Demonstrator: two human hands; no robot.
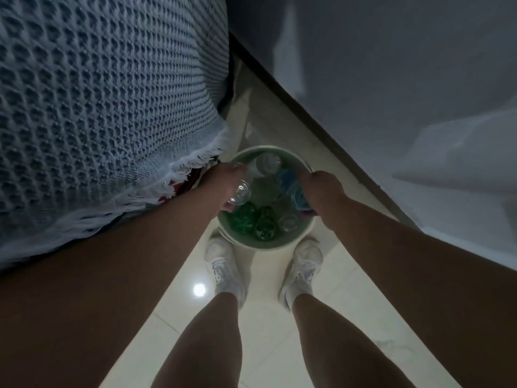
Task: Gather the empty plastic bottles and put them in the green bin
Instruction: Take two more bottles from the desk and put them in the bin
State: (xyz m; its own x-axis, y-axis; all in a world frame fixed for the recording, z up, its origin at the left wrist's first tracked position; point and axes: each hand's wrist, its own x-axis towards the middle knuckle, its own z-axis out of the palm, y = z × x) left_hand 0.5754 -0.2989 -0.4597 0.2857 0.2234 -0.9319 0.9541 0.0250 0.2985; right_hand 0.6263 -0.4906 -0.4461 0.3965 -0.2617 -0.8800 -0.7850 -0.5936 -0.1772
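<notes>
A round green bin (267, 242) stands on the floor between a bed and a wall, just beyond my feet. Inside lie several plastic bottles: green ones (253, 221) at the near side and a clear one (267, 162) at the far side. My left hand (223, 182) reaches over the bin's left rim, fingers closed around a clear bottle (240, 193) whose base faces me. At the right rim, my right hand (321, 189) grips a bottle with a blue label (291, 186), its lower part inside the bin.
A bed with a blue-grey waffle blanket (98, 107) with a white fringe fills the left. On the right runs a white wall (391, 93) with a dark baseboard. My white shoes (221, 264) stand on pale glossy tiles (265, 345) in the narrow gap.
</notes>
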